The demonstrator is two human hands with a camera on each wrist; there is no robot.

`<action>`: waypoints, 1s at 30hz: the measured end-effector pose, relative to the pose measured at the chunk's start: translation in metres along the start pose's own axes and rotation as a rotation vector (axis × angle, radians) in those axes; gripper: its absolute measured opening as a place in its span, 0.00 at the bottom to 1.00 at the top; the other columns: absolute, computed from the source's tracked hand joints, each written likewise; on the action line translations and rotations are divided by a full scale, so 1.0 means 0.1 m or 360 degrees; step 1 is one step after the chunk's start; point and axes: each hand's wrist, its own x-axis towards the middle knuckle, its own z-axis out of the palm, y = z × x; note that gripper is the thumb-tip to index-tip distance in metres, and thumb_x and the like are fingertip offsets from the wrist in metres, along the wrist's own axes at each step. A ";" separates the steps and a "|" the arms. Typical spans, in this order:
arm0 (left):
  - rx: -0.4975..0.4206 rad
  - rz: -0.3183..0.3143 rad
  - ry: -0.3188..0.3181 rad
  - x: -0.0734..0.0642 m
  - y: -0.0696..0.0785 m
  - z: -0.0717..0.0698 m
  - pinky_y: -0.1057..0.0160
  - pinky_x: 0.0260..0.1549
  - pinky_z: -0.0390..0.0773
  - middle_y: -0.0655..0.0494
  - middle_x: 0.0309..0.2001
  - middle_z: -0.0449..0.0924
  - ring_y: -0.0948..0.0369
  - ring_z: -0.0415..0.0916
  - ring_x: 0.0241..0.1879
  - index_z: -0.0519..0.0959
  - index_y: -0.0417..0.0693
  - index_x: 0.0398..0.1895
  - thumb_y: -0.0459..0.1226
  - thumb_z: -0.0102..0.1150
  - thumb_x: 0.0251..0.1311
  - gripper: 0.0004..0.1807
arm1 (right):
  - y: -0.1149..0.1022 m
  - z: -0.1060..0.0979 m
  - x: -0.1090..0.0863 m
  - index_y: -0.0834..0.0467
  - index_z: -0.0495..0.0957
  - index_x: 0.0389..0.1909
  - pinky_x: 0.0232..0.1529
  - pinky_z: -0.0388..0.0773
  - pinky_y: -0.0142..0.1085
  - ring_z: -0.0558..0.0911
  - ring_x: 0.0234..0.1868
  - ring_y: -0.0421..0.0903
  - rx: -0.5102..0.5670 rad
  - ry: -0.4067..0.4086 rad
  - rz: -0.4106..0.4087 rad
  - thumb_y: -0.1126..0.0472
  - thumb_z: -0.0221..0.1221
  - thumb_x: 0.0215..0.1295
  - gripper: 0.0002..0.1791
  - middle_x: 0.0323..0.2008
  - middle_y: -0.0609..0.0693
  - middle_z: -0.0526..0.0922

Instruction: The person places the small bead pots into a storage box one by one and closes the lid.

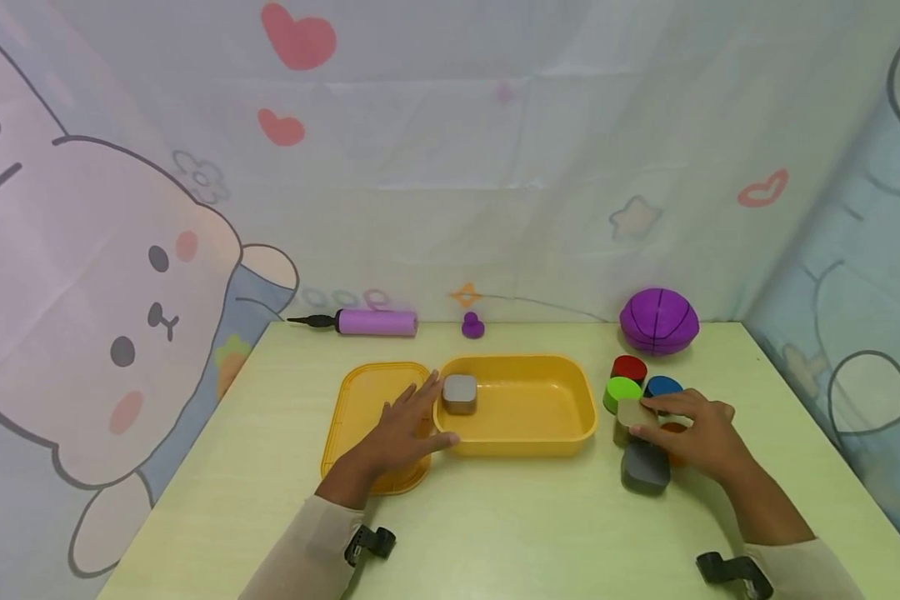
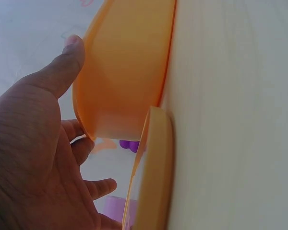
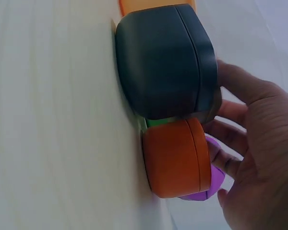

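Note:
My left hand (image 1: 403, 432) has its fingers spread, with thumb and fingertips touching the left end of a yellow rectangular tub (image 1: 525, 447). Inside the tub, at its left end, sits a small grey rounded box (image 1: 461, 395). My right hand (image 1: 697, 435) pinches a small beige rounded box (image 1: 630, 412) between thumb and fingers. Close around it stand a dark grey lidded box (image 1: 646, 468), an orange lidded box (image 3: 175, 160), a bright green one (image 1: 622, 392), a blue one (image 1: 662, 386) and a red one (image 1: 630, 367). The dark box mostly hides the beige one in the right wrist view.
A flat yellow lid (image 1: 352, 417) lies left of the tub, partly under my left hand. Along the table's back edge are a lilac hand pump (image 1: 377, 322), a small purple knobbed piece (image 1: 472, 326) and a purple ball (image 1: 659, 322). A printed curtain hangs behind.

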 end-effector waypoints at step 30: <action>-0.0012 -0.0012 0.0007 0.01 -0.03 0.02 0.19 0.79 0.28 0.67 0.91 0.33 0.41 0.32 0.91 0.42 0.67 0.92 0.67 0.62 0.71 0.57 | -0.67 0.27 0.38 0.58 0.91 0.58 0.42 0.87 0.34 0.84 0.42 0.35 0.0353 0.0086 -0.0400 0.64 0.81 0.59 0.25 0.51 0.56 0.94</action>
